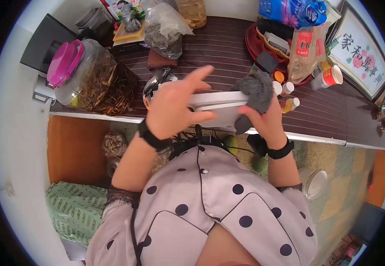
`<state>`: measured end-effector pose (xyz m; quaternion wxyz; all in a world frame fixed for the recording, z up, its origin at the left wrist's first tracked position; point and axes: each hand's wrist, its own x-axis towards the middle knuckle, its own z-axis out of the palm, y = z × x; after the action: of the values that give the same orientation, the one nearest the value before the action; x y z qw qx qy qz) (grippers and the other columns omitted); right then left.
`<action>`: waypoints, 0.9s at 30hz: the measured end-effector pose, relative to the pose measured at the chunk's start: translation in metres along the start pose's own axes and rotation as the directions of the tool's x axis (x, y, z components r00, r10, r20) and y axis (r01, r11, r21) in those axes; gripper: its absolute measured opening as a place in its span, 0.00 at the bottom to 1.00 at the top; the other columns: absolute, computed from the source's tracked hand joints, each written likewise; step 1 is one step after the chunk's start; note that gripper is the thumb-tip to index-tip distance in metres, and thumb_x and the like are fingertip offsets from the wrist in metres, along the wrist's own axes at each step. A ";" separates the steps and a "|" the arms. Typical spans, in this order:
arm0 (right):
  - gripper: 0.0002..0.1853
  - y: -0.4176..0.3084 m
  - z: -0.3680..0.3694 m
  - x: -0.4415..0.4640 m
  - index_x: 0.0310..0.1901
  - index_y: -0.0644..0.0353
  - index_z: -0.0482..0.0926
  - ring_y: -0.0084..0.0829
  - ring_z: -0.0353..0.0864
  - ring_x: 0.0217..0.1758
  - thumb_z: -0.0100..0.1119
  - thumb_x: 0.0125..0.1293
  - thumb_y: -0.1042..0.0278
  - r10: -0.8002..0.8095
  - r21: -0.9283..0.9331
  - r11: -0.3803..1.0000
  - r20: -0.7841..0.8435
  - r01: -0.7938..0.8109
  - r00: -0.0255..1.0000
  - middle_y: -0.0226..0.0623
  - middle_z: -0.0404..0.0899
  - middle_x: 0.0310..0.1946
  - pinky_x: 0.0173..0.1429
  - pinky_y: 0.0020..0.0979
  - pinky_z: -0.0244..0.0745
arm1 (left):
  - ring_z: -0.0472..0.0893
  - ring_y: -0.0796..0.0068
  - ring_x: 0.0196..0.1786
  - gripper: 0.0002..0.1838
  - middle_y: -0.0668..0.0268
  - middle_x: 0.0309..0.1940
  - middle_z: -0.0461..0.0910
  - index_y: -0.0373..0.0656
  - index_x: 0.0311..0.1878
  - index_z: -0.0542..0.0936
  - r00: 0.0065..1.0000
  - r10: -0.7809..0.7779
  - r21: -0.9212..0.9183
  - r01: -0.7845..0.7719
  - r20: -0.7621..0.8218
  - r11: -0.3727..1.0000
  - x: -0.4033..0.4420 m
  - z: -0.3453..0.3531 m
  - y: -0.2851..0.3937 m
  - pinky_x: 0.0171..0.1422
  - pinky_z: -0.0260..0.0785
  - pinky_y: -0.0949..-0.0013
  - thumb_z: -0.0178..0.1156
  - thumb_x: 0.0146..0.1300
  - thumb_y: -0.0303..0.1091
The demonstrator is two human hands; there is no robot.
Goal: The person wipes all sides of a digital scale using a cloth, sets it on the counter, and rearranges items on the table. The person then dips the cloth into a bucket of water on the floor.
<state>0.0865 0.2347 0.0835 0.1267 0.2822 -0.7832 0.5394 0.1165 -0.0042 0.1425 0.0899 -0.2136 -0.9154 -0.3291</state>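
Note:
A flat white object [221, 100] with a seam along its side is held up between my hands, in front of the dark striped counter. My left hand [174, 106] is at its left end, with thumb and fingers apart around the end; whether it touches is hard to tell. A dark grey fluffy cloth [255, 93] covers the right end. My right hand [265, 119] grips the cloth, its thumb pressed on the white object. Just behind my left hand, a metallic and black item with an orange part [150, 91] lies on the counter, partly hidden.
A large jar with a pink lid [99, 80] stands left on the counter [219, 44]. Bags [163, 31] are at the back. Right are a red tray [251, 42], small bottles [286, 88], a paper cup [333, 76] and a framed picture [361, 51]. A white bucket [315, 184] stands below.

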 end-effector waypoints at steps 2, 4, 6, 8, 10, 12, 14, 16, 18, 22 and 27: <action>0.30 0.002 0.000 -0.005 0.52 0.64 0.75 0.38 0.75 0.53 0.75 0.51 0.58 0.064 0.056 0.997 -0.076 -0.060 0.995 0.41 0.77 0.50 0.60 0.32 0.68 | 0.79 0.68 0.55 0.47 0.60 0.57 0.78 0.41 0.66 0.68 0.993 -0.116 -0.169 0.113 -0.005 0.979 -0.006 -0.024 -0.008 0.60 0.69 0.66 0.78 0.39 0.33; 0.27 0.003 0.001 -0.008 0.50 0.65 0.76 0.32 0.74 0.53 0.74 0.53 0.58 0.190 0.278 0.952 -0.207 -0.128 0.960 0.37 0.78 0.50 0.61 0.31 0.66 | 0.78 0.69 0.57 0.47 0.60 0.57 0.77 0.41 0.68 0.65 0.993 -0.113 -0.420 0.108 0.013 0.901 -0.019 -0.031 -0.031 0.62 0.67 0.66 0.77 0.42 0.32; 0.28 0.004 -0.002 -0.002 0.51 0.65 0.76 0.31 0.74 0.53 0.73 0.55 0.56 0.072 0.215 0.976 -0.214 -0.025 0.974 0.36 0.77 0.50 0.61 0.32 0.66 | 0.76 0.70 0.60 0.47 0.61 0.58 0.77 0.42 0.70 0.62 0.994 -0.104 -0.639 0.102 0.036 0.762 -0.027 -0.029 -0.040 0.65 0.66 0.66 0.76 0.45 0.30; 0.28 0.005 0.002 0.001 0.52 0.65 0.76 0.33 0.73 0.53 0.71 0.56 0.54 0.044 0.298 0.954 -0.179 0.012 0.983 0.37 0.77 0.50 0.62 0.33 0.65 | 0.73 0.70 0.62 0.44 0.59 0.61 0.73 0.35 0.66 0.67 0.977 -0.135 -0.821 0.210 0.162 0.531 -0.033 -0.025 -0.042 0.66 0.63 0.64 0.78 0.44 0.32; 0.26 0.005 0.008 0.011 0.52 0.65 0.76 0.36 0.73 0.54 0.68 0.59 0.53 -0.040 0.266 0.961 -0.141 0.077 0.989 0.38 0.77 0.50 0.62 0.35 0.64 | 0.72 0.75 0.60 0.38 0.64 0.58 0.74 0.34 0.64 0.68 0.962 -0.126 -0.771 0.270 0.242 0.577 -0.045 -0.015 -0.044 0.65 0.64 0.66 0.75 0.51 0.30; 0.24 0.009 0.013 0.015 0.52 0.64 0.76 0.37 0.73 0.54 0.65 0.62 0.54 0.000 0.179 0.984 -0.112 0.020 0.994 0.39 0.77 0.50 0.63 0.35 0.63 | 0.74 0.75 0.58 0.32 0.65 0.56 0.76 0.34 0.62 0.71 0.958 -0.208 -0.783 0.284 0.200 0.553 -0.052 -0.005 -0.041 0.63 0.65 0.67 0.72 0.54 0.29; 0.22 0.009 0.016 0.020 0.52 0.65 0.76 0.39 0.74 0.55 0.62 0.65 0.56 -0.087 0.101 0.990 -0.103 0.098 0.991 0.42 0.76 0.51 0.63 0.34 0.64 | 0.75 0.77 0.55 0.29 0.65 0.53 0.78 0.34 0.60 0.72 0.970 -0.218 -0.780 0.221 0.110 0.586 -0.056 0.006 -0.038 0.60 0.67 0.70 0.70 0.57 0.30; 0.21 0.005 0.023 0.019 0.52 0.65 0.76 0.45 0.75 0.53 0.61 0.65 0.57 0.006 0.049 0.999 -0.159 0.002 0.987 0.46 0.76 0.49 0.60 0.37 0.67 | 0.76 0.79 0.51 0.25 0.65 0.50 0.80 0.33 0.59 0.74 0.974 -0.225 -0.774 0.162 0.027 0.612 -0.058 0.011 -0.035 0.57 0.69 0.72 0.68 0.59 0.31; 0.20 0.001 0.027 0.022 0.49 0.67 0.76 0.49 0.75 0.50 0.62 0.65 0.57 -0.009 -0.067 0.998 -0.150 -0.001 0.989 0.48 0.76 0.47 0.57 0.39 0.68 | 0.77 0.80 0.46 0.21 0.66 0.44 0.82 0.34 0.55 0.77 0.950 -0.310 -0.651 0.221 -0.024 0.727 -0.060 0.013 -0.029 0.51 0.70 0.73 0.67 0.61 0.32; 0.19 -0.007 0.037 0.018 0.42 0.70 0.76 0.54 0.73 0.43 0.64 0.61 0.58 -0.062 -0.391 0.920 -0.117 0.011 0.991 0.50 0.75 0.41 0.52 0.45 0.69 | 0.78 0.81 0.41 0.19 0.66 0.39 0.83 0.35 0.52 0.79 0.932 -0.347 -0.636 0.204 -0.107 0.744 -0.061 0.021 -0.029 0.47 0.71 0.72 0.67 0.60 0.32; 0.17 -0.060 0.059 0.016 0.37 0.68 0.77 0.50 0.74 0.42 0.66 0.57 0.60 -0.405 -0.288 0.867 0.068 0.406 0.912 0.48 0.75 0.36 0.49 0.48 0.67 | 0.81 0.72 0.38 0.18 0.59 0.37 0.83 0.38 0.51 0.79 0.930 -0.333 -0.506 0.213 -0.159 0.836 -0.051 0.038 -0.021 0.45 0.72 0.70 0.66 0.57 0.29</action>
<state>0.1146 0.1604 0.1151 0.2758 0.4194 -0.7787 0.3765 0.1514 -0.0112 0.0864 0.0961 -0.0542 -0.8082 -0.5784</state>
